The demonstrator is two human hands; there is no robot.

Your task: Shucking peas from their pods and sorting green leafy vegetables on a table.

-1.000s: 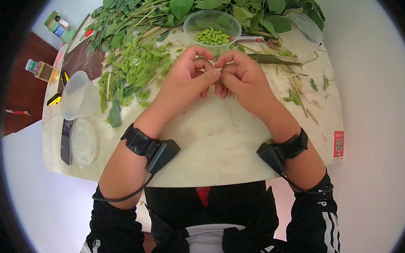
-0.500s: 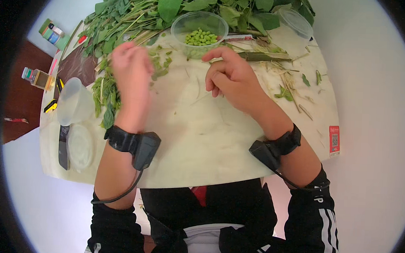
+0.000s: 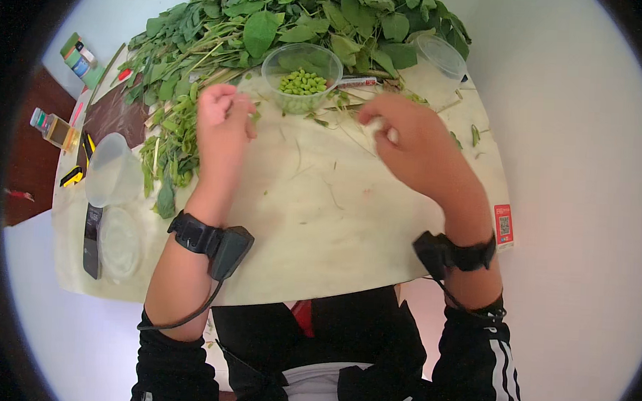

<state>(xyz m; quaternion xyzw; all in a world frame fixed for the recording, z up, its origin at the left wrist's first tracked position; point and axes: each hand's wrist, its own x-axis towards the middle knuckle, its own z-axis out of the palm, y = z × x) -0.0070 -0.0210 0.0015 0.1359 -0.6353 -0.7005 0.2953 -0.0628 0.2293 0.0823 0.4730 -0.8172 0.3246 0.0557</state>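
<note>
My left hand hovers over the table beside a heap of green pods and leaves. Its fingers are loosely bent and apart, and I see nothing held in them. To the right, my right hand is raised above some plant scraps. It is a little blurred, its index finger and thumb bent with a gap between them, and no object shows there. Between and beyond both hands stands a clear plastic bowl holding shelled green beans.
Leafy bean stalks pile along the far edge. At the left are an empty plastic tub, a lid, a black scale, a yellow cutter and a bottle. A clear container sits far right, a red-and-white card nearer.
My right hand has moved right and slightly nearer, away from the bowl. My left hand has shifted a little right beside the pods. The whole view has shifted slightly.
</note>
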